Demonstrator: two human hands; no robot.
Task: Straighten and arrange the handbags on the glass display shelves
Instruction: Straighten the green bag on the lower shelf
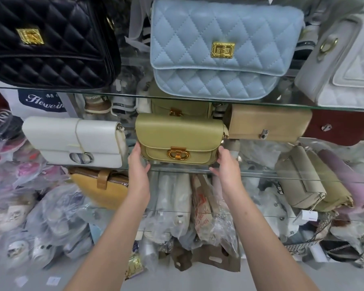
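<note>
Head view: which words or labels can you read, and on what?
"Hewein", white script, end cut off: on the dark blue label at left.
Characters above it: blurred.
Red print on the brown paper bag: too blurred to read.
Print on the white tag, lower right: too small.

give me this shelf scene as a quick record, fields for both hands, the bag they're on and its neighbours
left hand: flat against green bag, left side
right hand: flat against its right side
green bag: upright on middle shelf, gold clasp forward
left neighbour: white bag
right neighbour: tan bag
shelf above: black bag, blue bag
</note>
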